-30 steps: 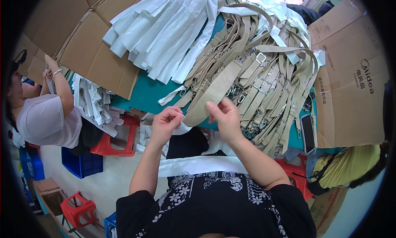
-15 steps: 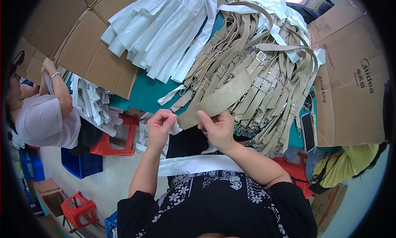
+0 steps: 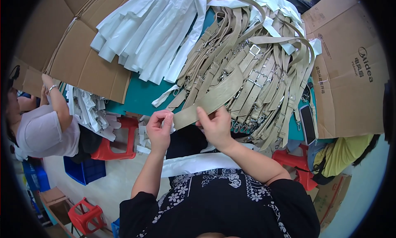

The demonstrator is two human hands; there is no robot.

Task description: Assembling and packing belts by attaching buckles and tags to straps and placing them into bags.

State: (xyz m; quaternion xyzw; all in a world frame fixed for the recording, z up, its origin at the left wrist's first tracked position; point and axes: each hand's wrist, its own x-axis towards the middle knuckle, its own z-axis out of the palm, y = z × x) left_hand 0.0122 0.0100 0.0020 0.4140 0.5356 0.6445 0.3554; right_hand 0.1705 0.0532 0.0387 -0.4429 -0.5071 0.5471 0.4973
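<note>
A wide beige bag strap (image 3: 218,95) is stretched slantwise in front of me, its broad padded part curving up onto the heap behind. My right hand (image 3: 218,128) grips it from below, thumb on its upper face. At the strap's lower left end my left hand (image 3: 159,128) is closed in a pinch on a piece of white wrapping (image 3: 173,128); the exact fold between the fingers is hidden. Just beyond lies the big heap of beige straps (image 3: 258,79) with metal buckles and clips.
White-wrapped strips (image 3: 150,38) lie at the back left of the green table (image 3: 140,93). Cardboard (image 3: 346,73) stands on the right, and more at left. A phone (image 3: 307,124) rests near the right edge. Co-workers (image 3: 47,128) sit nearby; red stools (image 3: 86,215) stand on the floor.
The whole view has shifted slightly, the table things appearing a little higher and further left. Both hands keep hold of the strap and its wrapping, nearly in the same place.
</note>
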